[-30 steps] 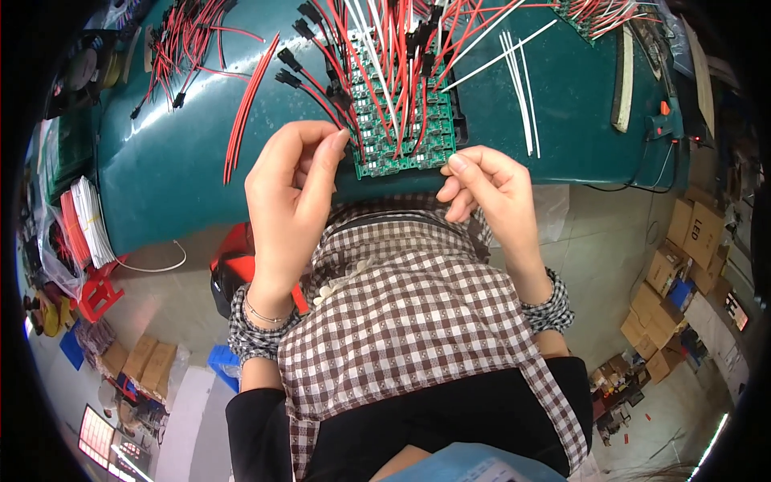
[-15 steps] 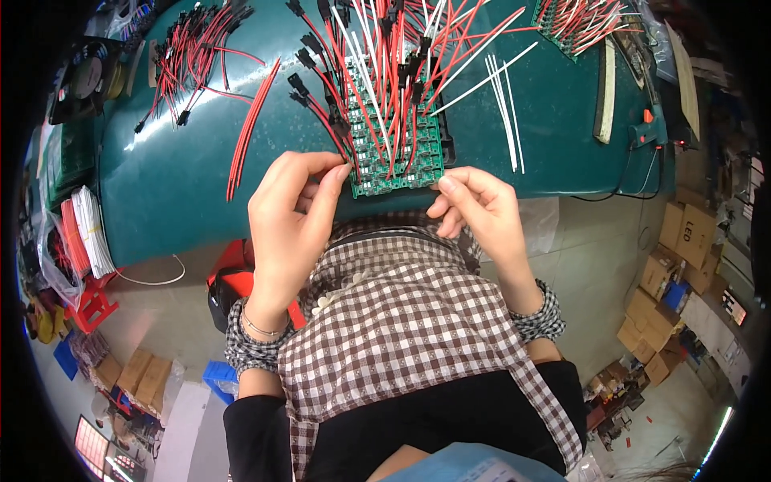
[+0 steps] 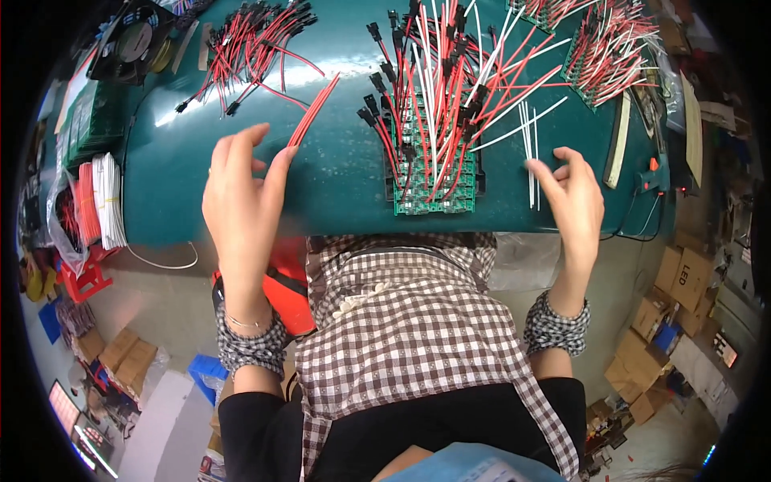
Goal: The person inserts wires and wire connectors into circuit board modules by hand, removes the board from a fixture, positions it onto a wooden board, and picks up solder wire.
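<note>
A green circuit board panel (image 3: 464, 202) lies on the table in front of me, with red and white wires and black connectors rising from it. To its left, my left hand (image 3: 241, 193) is open, its thumb at the lower ends of a small bunch of loose red wires (image 3: 315, 111); the thumb partly hides those ends. On the other side, my right hand (image 3: 577, 201) is open too, fingers apart and curved, just right of several loose white wires (image 3: 528, 153). Neither hand touches the panel.
Red wires with black connectors (image 3: 249, 52) are heaped at the back left. Another wired board panel (image 3: 598, 60) lies at the far right, near a pale strip (image 3: 618, 140) and a teal tool (image 3: 647, 178). Bundles of white wires (image 3: 108, 201) stand at the left edge.
Both hands have left the panel's near corners and spread apart: the left to the red wires, the right to the white wires. The whole view has shifted, so the table appears further right.
</note>
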A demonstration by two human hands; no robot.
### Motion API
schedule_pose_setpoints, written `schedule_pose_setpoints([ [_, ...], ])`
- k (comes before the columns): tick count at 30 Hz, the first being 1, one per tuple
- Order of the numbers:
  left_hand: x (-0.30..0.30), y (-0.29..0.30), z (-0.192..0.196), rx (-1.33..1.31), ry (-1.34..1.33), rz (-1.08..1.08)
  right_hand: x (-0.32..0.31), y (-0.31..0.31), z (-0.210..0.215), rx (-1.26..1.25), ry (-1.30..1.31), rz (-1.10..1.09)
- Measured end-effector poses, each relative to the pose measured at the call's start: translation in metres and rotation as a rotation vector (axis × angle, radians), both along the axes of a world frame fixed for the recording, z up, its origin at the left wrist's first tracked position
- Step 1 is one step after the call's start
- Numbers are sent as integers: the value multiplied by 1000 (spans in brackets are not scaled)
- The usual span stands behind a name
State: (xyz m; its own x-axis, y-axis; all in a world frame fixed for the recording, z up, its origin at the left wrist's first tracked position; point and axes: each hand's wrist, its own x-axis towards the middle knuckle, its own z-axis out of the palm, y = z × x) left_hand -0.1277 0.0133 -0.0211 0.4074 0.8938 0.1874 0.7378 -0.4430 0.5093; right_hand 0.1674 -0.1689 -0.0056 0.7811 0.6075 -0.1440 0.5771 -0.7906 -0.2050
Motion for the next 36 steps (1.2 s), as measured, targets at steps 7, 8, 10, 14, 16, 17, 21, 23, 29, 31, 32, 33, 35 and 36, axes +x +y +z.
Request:
schedule_pose_setpoints([
  [7,-7,26,-8,51,299,-271,20,12,-9,-57,-92,201],
  [8,-6,24,-5,79,328,-297,22,10,-11,-49,-140,255],
  [10,-4,28,-6,108,453,-331,21,9,-12,-53,-194,299],
  [14,-2,39,-13,77,590,-334,14,14,-11,-30,-204,303],
  [16,0,37,-14,97,520,-327,6,10,-12,-3,-234,376],
  [17,0,36,-14,116,447,-316,8,8,-15,-4,-228,367],
  [21,-12,37,-9,-61,312,-155,23,4,-29,-32,-341,341],
  [23,-30,44,-12,-292,66,-131,29,6,-28,-53,-295,343],
  [29,-40,40,-3,-502,-329,-117,74,-29,-25,310,511,88],
  [31,-30,33,-6,-525,-522,-79,82,-38,-18,425,652,5],
  [32,-28,30,-3,-575,-577,3,73,-36,-12,539,605,-5],
  [33,-27,25,-2,-562,-576,15,65,-35,-7,652,553,-15],
  [35,-25,12,-3,-395,-732,59,53,-40,-6,895,447,-44],
  [36,-24,7,-5,-336,-742,62,43,-40,-5,929,342,-12],
])
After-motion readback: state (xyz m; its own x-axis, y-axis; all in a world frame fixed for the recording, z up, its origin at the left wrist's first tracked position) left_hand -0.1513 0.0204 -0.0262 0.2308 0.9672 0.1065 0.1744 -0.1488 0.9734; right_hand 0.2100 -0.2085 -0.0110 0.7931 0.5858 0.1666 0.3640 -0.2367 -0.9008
